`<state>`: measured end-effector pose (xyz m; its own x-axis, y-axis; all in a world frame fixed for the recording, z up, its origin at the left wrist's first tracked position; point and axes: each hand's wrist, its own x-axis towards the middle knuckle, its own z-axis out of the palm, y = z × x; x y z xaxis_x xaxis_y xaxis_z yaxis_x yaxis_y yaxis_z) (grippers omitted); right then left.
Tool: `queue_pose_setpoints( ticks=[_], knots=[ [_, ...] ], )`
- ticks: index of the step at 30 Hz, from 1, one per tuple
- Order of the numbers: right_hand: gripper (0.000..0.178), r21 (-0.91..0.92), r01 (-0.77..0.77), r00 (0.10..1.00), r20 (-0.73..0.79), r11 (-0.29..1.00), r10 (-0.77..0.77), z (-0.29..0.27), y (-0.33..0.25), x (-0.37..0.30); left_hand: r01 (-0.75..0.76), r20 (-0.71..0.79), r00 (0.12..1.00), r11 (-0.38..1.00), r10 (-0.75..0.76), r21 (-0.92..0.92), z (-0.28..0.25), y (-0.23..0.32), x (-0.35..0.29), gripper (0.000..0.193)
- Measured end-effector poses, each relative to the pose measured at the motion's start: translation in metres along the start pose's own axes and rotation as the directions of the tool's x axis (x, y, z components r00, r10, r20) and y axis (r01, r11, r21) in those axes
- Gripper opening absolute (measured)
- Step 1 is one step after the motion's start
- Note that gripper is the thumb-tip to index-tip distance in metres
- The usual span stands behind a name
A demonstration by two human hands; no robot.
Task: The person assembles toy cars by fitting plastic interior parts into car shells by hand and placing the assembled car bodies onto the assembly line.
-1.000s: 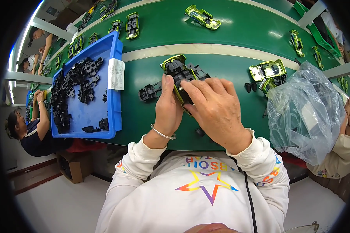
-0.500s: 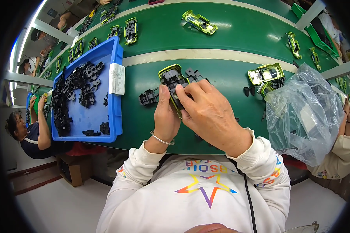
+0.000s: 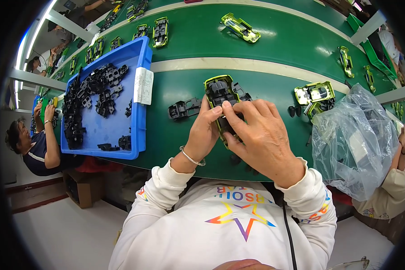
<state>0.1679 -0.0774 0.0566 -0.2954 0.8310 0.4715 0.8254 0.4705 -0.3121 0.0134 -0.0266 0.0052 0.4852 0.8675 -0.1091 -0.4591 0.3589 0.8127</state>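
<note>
A lime-green toy car body (image 3: pixel 224 88) with a black interior piece set in it is held between my two hands over the green table. My left hand (image 3: pixel 203 133) grips its left side, thumb lying on the black piece. From the right, my right hand (image 3: pixel 259 135) holds it too, with thumb and forefinger pressed on the black piece near the middle. Just left of my hands a loose black chassis part (image 3: pixel 183 109) lies on the table. Another black part (image 3: pixel 242 92) lies behind the car body, partly covered by it and my right hand.
A blue bin (image 3: pixel 141 108) of black plastic parts stands on the left. To the right are green car bodies (image 3: pixel 314 93) and a crumpled clear plastic bag (image 3: pixel 353 135). More car bodies (image 3: pixel 240 28) lie along the green belt beyond a pale rail. A person (image 3: pixel 40 146) works at far left.
The view has shifted a little. The car body is turned somewhat more upright, and my left thumb has moved onto the black piece beside my right fingertips.
</note>
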Motion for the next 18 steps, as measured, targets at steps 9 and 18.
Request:
queue_pose_setpoints(
  ticks=[9,18],
  knots=[
    [0.05,-0.027,-0.012,0.999,-0.051,1.0,0.011,-0.001,0.002,-0.005,0.01,0.035,0.999,1.0,-0.009,-0.008,0.007,0.001,0.003,0.047],
    [0.047,-0.12,-0.027,0.999,-0.035,0.992,0.023,0.014,-0.002,-0.004,-0.058,-0.008,0.998,0.992,0.059,0.11,0.003,-0.005,0.007,0.042]
  ],
)
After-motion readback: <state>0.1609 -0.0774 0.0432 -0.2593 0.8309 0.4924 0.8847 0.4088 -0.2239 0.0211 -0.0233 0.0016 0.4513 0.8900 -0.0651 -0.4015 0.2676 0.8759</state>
